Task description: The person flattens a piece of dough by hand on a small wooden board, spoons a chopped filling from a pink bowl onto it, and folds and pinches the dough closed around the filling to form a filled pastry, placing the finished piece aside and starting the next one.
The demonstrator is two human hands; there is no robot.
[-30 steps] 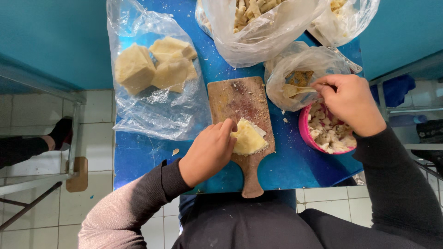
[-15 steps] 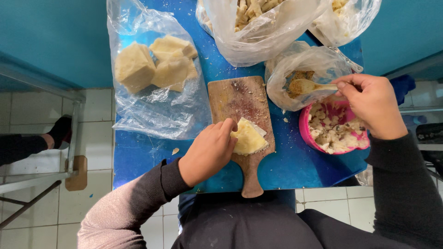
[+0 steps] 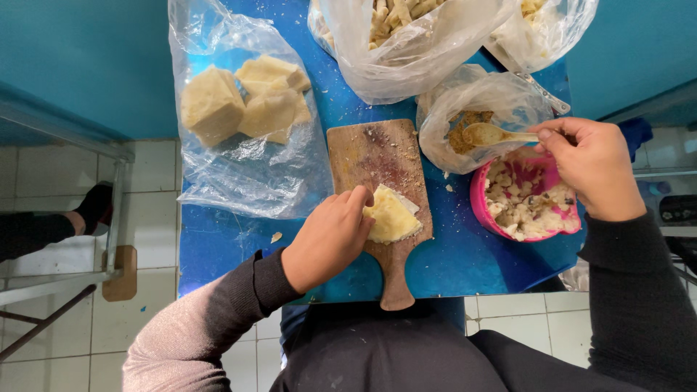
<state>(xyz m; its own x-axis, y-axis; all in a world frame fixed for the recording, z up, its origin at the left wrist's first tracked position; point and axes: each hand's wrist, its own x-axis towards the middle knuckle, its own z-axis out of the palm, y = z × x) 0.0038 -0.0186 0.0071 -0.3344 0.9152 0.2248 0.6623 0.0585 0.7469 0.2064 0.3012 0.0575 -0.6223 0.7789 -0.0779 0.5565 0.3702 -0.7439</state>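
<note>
A flat piece of pale yellow dough [image 3: 396, 216] lies on a wooden cutting board [image 3: 377, 156] on a small blue table [image 3: 465, 261]. My left hand [image 3: 330, 238] rests on the dough's left edge, pressing it to the board. My right hand [image 3: 592, 163] grips the handle of a wooden spoon [image 3: 490, 133], whose bowl sits in brown filling inside a small clear plastic bag [image 3: 472, 116]. Just below that hand stands a pink bowl [image 3: 481, 207] holding pale chopped filling.
A clear bag with several yellow dough blocks [image 3: 243, 101] lies at the table's left. Two more plastic bags [image 3: 406, 43] of pale pieces sit at the far edge. Metal frame legs [image 3: 116, 218] and someone's dark shoe [image 3: 94, 207] are on the tiled floor at left.
My right hand rose from the pink bowl and swung to the small bag, dipping the wooden spoon into it. My left hand stayed on the dough.
</note>
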